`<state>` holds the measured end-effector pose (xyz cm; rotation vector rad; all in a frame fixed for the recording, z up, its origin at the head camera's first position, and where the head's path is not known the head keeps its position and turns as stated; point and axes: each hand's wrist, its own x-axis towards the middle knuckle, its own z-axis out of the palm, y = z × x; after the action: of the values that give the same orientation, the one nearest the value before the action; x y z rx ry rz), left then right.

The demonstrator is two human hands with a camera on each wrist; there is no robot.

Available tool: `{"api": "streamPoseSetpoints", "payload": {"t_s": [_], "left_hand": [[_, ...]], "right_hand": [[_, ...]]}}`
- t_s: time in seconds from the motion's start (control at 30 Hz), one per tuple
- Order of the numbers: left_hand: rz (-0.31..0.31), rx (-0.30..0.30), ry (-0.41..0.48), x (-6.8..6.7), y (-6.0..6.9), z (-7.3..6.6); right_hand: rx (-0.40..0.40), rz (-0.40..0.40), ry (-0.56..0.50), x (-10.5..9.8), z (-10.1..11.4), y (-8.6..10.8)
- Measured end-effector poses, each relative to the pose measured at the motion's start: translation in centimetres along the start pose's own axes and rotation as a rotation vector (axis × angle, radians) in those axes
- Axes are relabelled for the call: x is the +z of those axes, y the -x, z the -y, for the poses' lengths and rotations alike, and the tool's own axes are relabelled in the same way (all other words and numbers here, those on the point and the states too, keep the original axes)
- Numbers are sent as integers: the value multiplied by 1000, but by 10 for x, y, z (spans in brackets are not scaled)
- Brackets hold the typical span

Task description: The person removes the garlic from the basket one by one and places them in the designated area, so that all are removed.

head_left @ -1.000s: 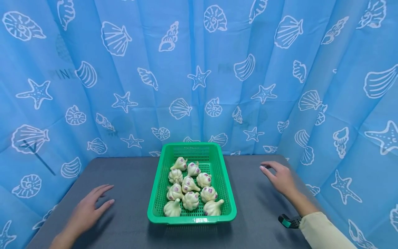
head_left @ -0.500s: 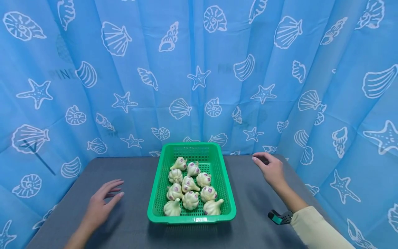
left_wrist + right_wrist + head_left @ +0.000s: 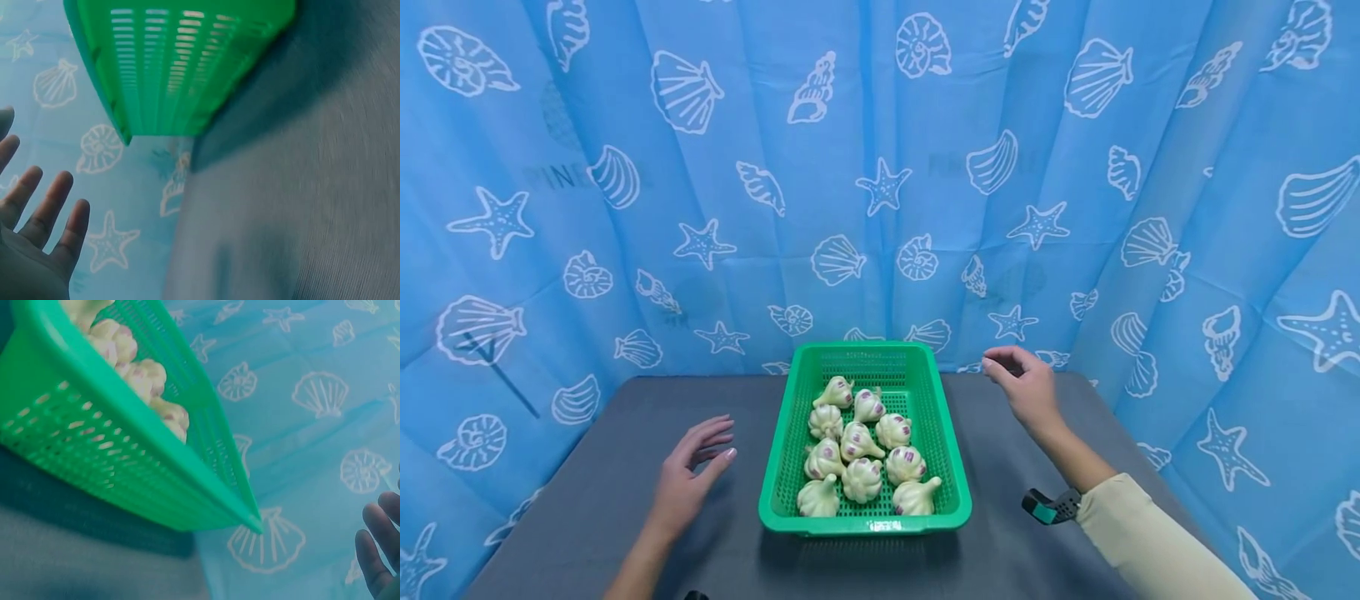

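A green plastic basket (image 3: 957,467) with slotted walls stands mid-table in the head view, holding several garlic bulbs (image 3: 862,481) with purple patches. Left of it, my left hand (image 3: 688,471) hovers over the table, fingers loosely bent and holding nothing. On the other side, my right hand (image 3: 1028,390) hangs in the air near the basket's far right corner, fingers relaxed, also without a thing in it. Neither hand touches the basket. In the left wrist view the fingers (image 3: 47,215) are spread apart below the basket wall (image 3: 162,62). The right wrist view shows fingertips (image 3: 381,531) at its right edge.
A dark grey table (image 3: 700,400) carries the basket. Blue curtains (image 3: 820,200) printed with white shells and starfish enclose the back and both sides. A dark strap (image 3: 1051,507) hangs at the right wrist, beside a cream sleeve (image 3: 1150,533).
Both hands have moved inward toward the basket: the left one rightward and slightly up, the right one leftward and up. The basket and garlic bulbs stay in place.
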<state>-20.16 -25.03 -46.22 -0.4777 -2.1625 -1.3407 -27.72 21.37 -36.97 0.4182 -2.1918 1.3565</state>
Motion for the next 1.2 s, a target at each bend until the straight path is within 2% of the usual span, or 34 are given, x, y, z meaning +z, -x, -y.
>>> {"api": "streamPoseSetpoints", "payload": {"t_s": [0.1, 0.27, 0.37, 0.5, 0.73, 0.87, 1.1, 1.2], "left_hand": [[-8, 33, 58, 8, 1, 3], [2, 10, 159, 21, 1, 0], [-1, -41, 208, 29, 2, -2], [14, -114, 208, 38, 3, -1], [131, -248, 275, 42, 8, 8], [189, -293, 291, 45, 9, 12], [202, -357, 326, 50, 6, 14], [200, -376, 338, 52, 6, 15]], "right_hand": [[-7, 23, -29, 4, 20, -2], [-25, 47, -48, 11, 42, -7], [-25, 59, -83, 16, 46, -10], [-14, 83, -143, 25, 49, -13], [8, 110, -209, 41, 55, -21], [43, 140, -238, 50, 60, -27], [132, 141, -202, 78, 24, -45], [180, 152, -186, 86, 21, -50]]}}
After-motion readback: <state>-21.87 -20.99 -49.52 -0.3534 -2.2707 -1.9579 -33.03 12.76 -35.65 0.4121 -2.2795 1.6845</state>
